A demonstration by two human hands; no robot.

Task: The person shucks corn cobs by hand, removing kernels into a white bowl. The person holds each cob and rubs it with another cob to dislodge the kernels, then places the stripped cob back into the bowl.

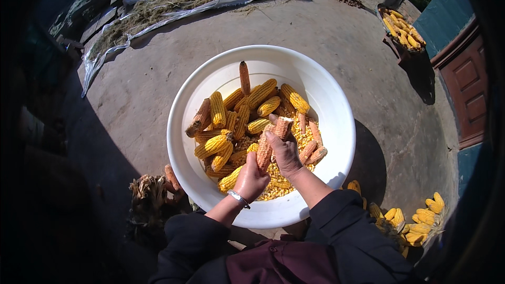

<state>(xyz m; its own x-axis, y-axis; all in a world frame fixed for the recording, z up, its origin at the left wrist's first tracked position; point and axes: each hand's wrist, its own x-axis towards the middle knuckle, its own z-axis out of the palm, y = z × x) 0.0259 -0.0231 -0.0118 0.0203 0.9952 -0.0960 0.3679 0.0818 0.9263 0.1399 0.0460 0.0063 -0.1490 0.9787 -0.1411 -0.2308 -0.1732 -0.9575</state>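
Over a large white plastic basin [182, 116], both my hands are at work on corn. My left hand [251, 179], with a silver bracelet at its wrist, is closed around the lower end of a mostly bare reddish corncob [264, 150]. My right hand [287, 156] grips a broken, stripped cob piece [283, 127], pressed against the upper part of the other cob. Yellow ears of corn [213, 146] fill the basin's left and far side. Loose kernels [278, 189] lie below my hands, and stripped cobs [307, 151] lie to their right.
Dried plant matter [173, 2] is spread on a white sheet at the far left. A container of corn ears [403, 31] stands at the upper right, near a brown door [467, 83]. More ears [420, 227] lie at the lower right; husks [148, 193] lie at the lower left.
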